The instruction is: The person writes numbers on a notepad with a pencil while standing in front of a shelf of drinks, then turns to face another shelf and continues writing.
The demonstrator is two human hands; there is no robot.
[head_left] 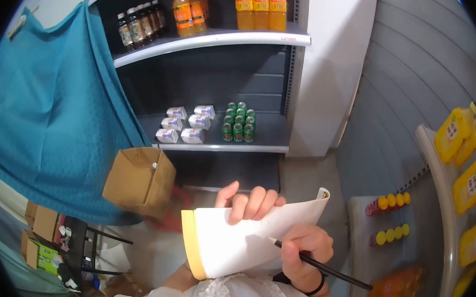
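Observation:
An open notebook [235,244] with white pages and a yellow strip along its left side is tilted in front of my chest. From beneath it, my left hand [253,202] grips the far edge, fingers curled over onto the page; its palm is hidden. A black pencil [324,267] is pinched in my right hand [308,251], its sharpened tip close to or on the page. Faint marks show near the middle of the paper, too small to read. A dark band circles my right wrist.
Ahead, shelves hold orange drink bottles [260,9], dark bottles [138,25], white packs [177,123] and green cans [239,123]. Yellow jugs [472,183] line the right shelf. An open cardboard box [133,182] stands left, near a blue curtain [49,109] and a black stool [91,243].

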